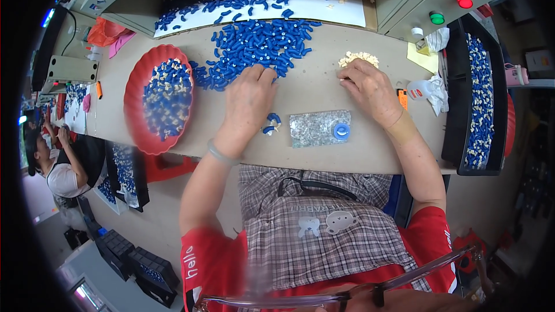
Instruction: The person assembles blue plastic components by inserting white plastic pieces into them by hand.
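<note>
My left hand (250,101) is at the near edge of a heap of short curved blue plastic pieces (260,46), its fingers bent down among them. Whatever those fingertips pinch is hidden behind the hand. Beside a small pile of cream-coloured pieces (359,58), my right hand (370,89) has thumb and fingers drawn together; I cannot make out what is between them. Between my forearms lies a grey speckled flat block (309,128) with a blue ring-shaped part (341,132) on its right end. A few blue-and-cream joined pieces (270,124) rest next to my left wrist.
On the left, a red scalloped bowl (132,101) holds blue and cream pieces. At the right stands a black bin (457,110) of similar pieces, near a white bottle (418,89) and an orange item (402,99). A machine panel with buttons (437,18) borders the back. Another person (68,167) works far left.
</note>
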`<state>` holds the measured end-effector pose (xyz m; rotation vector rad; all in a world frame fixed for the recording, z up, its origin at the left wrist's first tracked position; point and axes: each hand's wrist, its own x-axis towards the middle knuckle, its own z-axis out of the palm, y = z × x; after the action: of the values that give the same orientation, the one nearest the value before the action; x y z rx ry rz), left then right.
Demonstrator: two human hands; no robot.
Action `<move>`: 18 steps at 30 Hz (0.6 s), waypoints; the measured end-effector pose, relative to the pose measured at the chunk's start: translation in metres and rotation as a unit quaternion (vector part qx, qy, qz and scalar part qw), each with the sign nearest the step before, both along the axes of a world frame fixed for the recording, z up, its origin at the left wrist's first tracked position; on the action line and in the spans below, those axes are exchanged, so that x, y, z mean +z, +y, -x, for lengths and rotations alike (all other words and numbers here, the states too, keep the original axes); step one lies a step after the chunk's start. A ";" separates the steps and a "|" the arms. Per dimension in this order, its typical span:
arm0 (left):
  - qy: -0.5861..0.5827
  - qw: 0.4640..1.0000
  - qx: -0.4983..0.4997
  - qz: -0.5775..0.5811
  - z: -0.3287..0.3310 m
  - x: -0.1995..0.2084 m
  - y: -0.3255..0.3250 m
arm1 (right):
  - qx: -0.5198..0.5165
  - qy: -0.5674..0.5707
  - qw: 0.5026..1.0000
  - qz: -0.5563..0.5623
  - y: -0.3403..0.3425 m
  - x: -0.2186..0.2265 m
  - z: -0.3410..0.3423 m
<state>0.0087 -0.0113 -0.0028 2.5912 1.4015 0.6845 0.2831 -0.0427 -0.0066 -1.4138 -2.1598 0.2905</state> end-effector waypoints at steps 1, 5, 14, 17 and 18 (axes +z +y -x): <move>-0.001 1.000 -0.002 0.000 0.000 0.000 0.000 | -0.001 0.007 1.000 0.008 0.001 0.000 0.000; -0.011 1.000 0.002 0.008 -0.001 -0.001 0.000 | 0.005 -0.014 1.000 0.000 0.004 0.001 -0.001; -0.284 0.914 0.005 0.290 0.005 0.015 -0.021 | 0.016 0.003 0.999 0.031 0.004 0.006 -0.003; -0.401 0.838 -0.014 0.370 0.006 0.009 -0.028 | 0.028 -0.002 0.999 0.038 0.007 0.006 -0.004; -0.445 0.801 -0.021 0.400 0.006 0.007 -0.031 | 0.032 -0.021 0.999 0.025 0.007 0.007 -0.004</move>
<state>0.0031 -0.0420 0.0042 1.3226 0.9668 0.8703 0.2868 -0.0356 0.0000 -1.3926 -2.2486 0.3446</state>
